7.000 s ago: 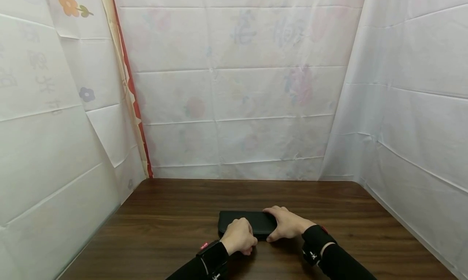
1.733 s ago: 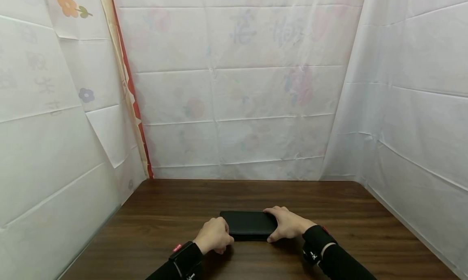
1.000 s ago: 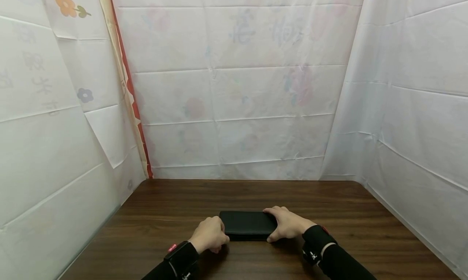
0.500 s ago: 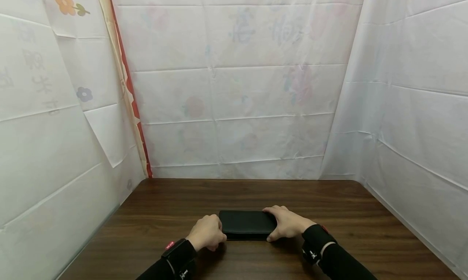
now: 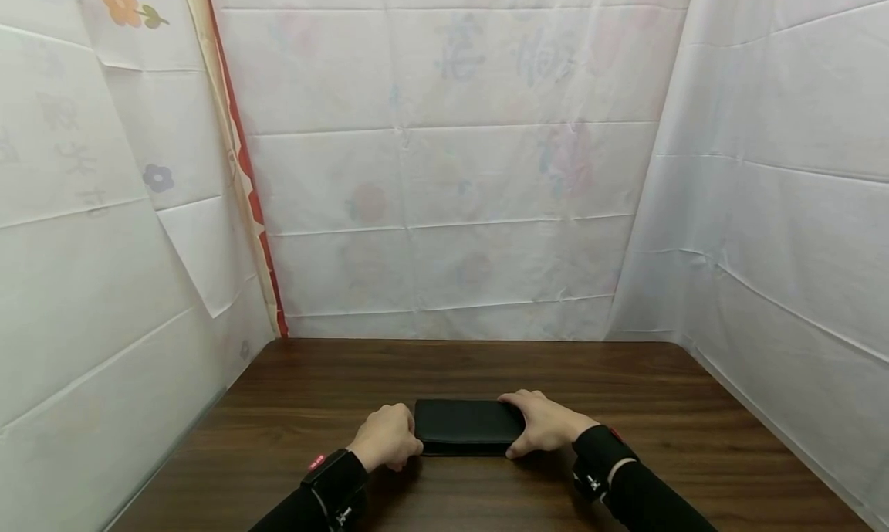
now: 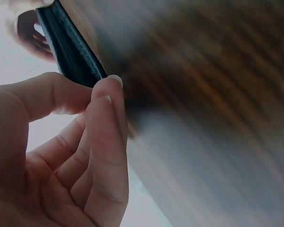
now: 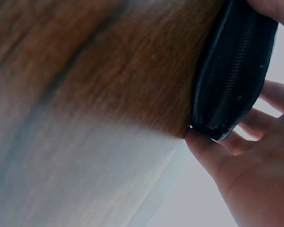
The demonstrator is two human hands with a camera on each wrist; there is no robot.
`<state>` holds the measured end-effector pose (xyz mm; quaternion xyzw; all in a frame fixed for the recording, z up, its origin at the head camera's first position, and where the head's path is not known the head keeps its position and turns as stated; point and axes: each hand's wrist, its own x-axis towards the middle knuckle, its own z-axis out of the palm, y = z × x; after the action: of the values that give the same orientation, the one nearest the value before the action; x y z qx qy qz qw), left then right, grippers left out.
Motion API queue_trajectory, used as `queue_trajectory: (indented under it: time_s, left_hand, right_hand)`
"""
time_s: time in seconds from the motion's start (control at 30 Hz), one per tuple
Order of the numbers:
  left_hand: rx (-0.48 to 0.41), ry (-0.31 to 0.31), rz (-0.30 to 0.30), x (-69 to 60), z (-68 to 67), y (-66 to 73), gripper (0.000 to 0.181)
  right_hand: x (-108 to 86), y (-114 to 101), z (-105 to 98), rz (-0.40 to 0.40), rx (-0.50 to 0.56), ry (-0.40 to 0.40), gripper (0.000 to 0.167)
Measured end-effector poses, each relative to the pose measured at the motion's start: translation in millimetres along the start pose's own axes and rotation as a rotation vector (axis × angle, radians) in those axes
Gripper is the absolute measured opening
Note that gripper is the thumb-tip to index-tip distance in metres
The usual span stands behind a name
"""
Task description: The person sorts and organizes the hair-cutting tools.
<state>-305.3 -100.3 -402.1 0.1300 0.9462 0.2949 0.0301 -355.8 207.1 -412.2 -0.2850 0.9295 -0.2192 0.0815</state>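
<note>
A black, leather-looking zip wallet [image 5: 467,422] lies flat on the brown wooden table, long side toward me. My right hand [image 5: 545,424] grips its right end, thumb at the near corner and fingers on the far side. In the right wrist view, zipper teeth [image 7: 234,71] run along that end, meshed together. At the near left corner of the wallet, my left hand [image 5: 386,438] pinches with thumb and index finger. The left wrist view shows those fingertips meeting at the end of the wallet's edge [image 6: 68,45]; whether they hold a zipper pull is hidden.
The wooden table [image 5: 333,370] extends around the wallet on all sides. White sheets with faint printed flowers hang as walls at the back [image 5: 451,177], left [image 5: 90,285] and right [image 5: 785,231]. A black band is strapped round each wrist.
Over the past seconds my left hand has moved leftward along the near edge, from about the middle to the left corner, still pinching. My right hand and the wallet have stayed in place.
</note>
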Motion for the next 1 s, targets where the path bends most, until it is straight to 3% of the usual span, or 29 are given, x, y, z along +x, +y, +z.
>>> queue_trajectory:
  time_s: [0.2, 0.5, 1.0]
  left_hand:
    - [0.018, 0.000, 0.001, 1.4, -1.9, -1.5, 0.027]
    - [0.090, 0.002, 0.050, 5.7, 0.2, -5.7, 0.031]
    - [0.098, 0.020, 0.037, 8.4, -4.9, -8.9, 0.030]
  right_hand:
    - [0.0, -0.8, -0.1, 0.008, 0.000, -0.001, 0.091]
    - [-0.6, -2.5, 0.1, 0.017, 0.002, 0.005, 0.091]
    - [-1.7, -4.3, -1.3, 0.013, -0.009, 0.001, 0.091]
